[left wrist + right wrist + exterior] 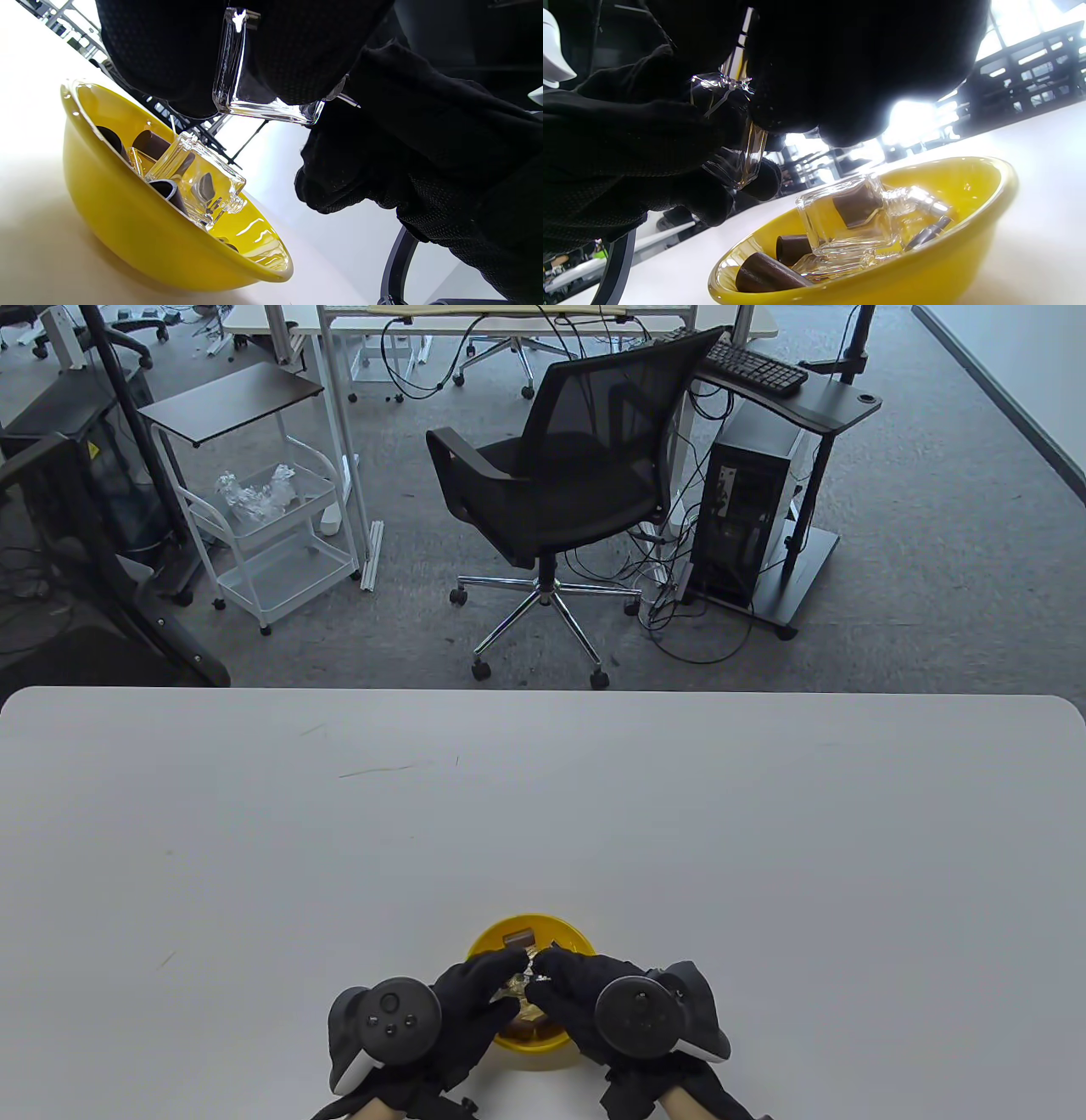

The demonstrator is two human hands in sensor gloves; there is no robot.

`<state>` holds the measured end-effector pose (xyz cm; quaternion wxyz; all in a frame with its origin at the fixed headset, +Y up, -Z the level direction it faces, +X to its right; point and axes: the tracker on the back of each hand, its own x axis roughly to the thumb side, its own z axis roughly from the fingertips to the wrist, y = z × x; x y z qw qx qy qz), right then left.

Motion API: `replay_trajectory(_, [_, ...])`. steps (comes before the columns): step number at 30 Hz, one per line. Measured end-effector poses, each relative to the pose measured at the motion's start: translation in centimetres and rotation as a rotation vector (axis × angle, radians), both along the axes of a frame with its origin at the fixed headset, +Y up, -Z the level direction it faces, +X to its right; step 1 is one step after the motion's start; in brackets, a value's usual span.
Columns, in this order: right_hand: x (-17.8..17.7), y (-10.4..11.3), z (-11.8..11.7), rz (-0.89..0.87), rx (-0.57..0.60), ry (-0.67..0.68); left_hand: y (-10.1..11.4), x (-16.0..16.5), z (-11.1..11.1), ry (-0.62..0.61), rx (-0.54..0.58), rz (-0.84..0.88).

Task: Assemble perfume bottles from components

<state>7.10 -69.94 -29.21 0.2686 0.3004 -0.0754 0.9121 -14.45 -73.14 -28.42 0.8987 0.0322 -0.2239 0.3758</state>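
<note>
Table view: only bench (543,814), yellow bowl (528,929) at near edge, left hand (462,997) and right hand (577,988) meeting fingertip to fingertip over bowl. Held part hidden there.

Wrist views fill the gap. Left wrist view: clear glass bottle (237,84) up between gloved fingers (169,55), flat side and bottom edge showing, lifted clear of bowl. Right wrist view: same bottle's neck end with a metal piece (737,59) at top, exact type hard to tell; right-hand fingers (840,63) curled close on top of it.

Grip state: both hands curled tight round the bottle, left on body, right at neck.

Below the grip, inside bowl: second glass bottle (848,220) lying on its side, brown caps (768,273) beside and under it, thin metal sprayer stem (927,233) against far wall.
</note>
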Motion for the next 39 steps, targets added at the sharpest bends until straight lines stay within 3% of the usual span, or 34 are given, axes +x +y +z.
replay_trajectory(12, [0.1, -1.1, -0.2, -0.070, -0.054, -0.151, 0.0, 0.4, 0.1, -0.013, 0.023, -0.029])
replay_trajectory(17, [-0.3, -1.3, 0.0, -0.210, 0.000, -0.092, 0.0, 0.4, 0.1, -0.012, 0.030, -0.041])
replay_trajectory(20, [-0.5, -1.3, 0.1, -0.189, 0.028, -0.064, 0.0, 0.2, 0.0, -0.006, 0.029, -0.053])
replay_trajectory(27, [-0.8, -1.6, -0.2, -0.143, -0.103, 0.082, -0.5, -0.5, -0.5, 0.026, -0.021, -0.030])
replay_trajectory(39, [-1.0, -2.0, -0.3, -0.100, -0.077, 0.035, -0.6, -0.6, -0.5, 0.022, -0.029, -0.066])
